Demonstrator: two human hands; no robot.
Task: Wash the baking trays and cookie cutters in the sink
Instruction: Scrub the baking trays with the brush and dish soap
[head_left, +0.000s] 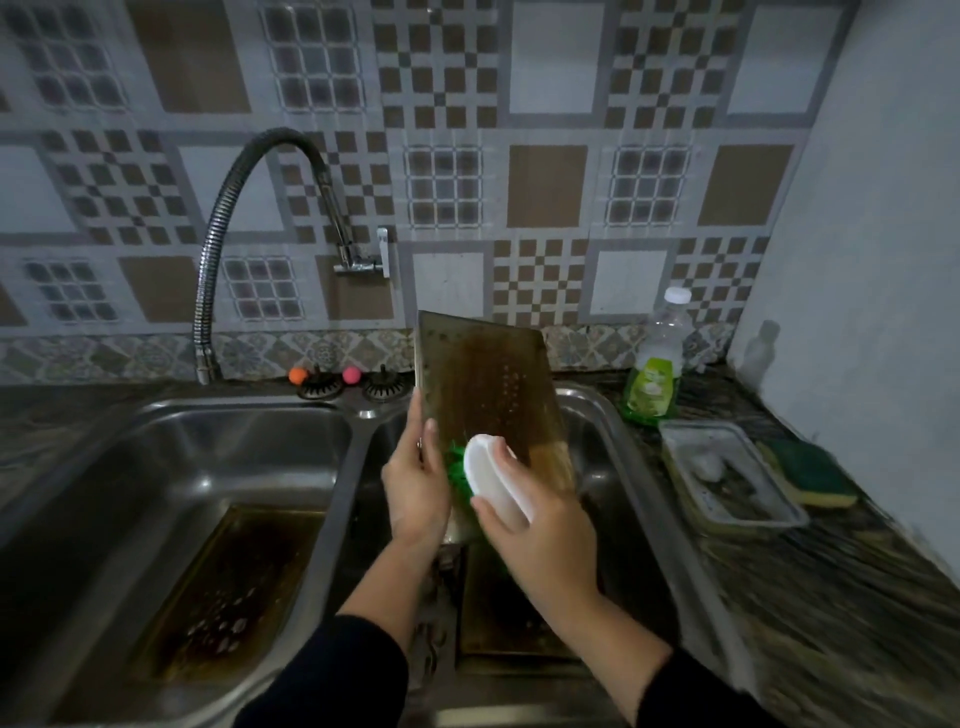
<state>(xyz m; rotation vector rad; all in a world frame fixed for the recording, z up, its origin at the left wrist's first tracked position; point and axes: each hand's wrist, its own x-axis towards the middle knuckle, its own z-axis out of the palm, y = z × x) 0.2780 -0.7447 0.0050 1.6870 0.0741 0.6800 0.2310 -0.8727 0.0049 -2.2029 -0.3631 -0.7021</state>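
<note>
Both forearms in dark sleeves reaching forward over the right basin of a double stainless-steel sink (358, 431).

Left hand (415, 480): raised, palm turned inward, fingers wrapped around the left edge of a perforated baking tray (485, 384), thumb lying on its front face. Tray gripped upright and tilted slightly back over the right basin, brown-stained, lower end hidden behind the hands.

Right hand (540, 525): angled up and to the left, fingers curled over the white handle of a scrub brush (493, 475), holding it firmly. Green bristles pressed against the lower part of the tray's face, just beside the left thumb.

Second baking tray (234, 587): flat on the bottom of the left basin, dark and greasy, with droplets or bubbles on it. Another flat dark tray (514, 618) low in the right basin, under the right forearm, partly hidden.

Flexible metal faucet (244, 218): arched from the wall mount, spout hanging over the back rim of the left basin. Two drain strainers (384, 385) on the ledge between the basins, orange and pink knobs beside them.

On the counter to the right: green dish soap bottle (655, 364) upright with a white cap, clear plastic container (727, 478) near it, green-and-yellow sponge (810, 473) just beside the container.
</note>
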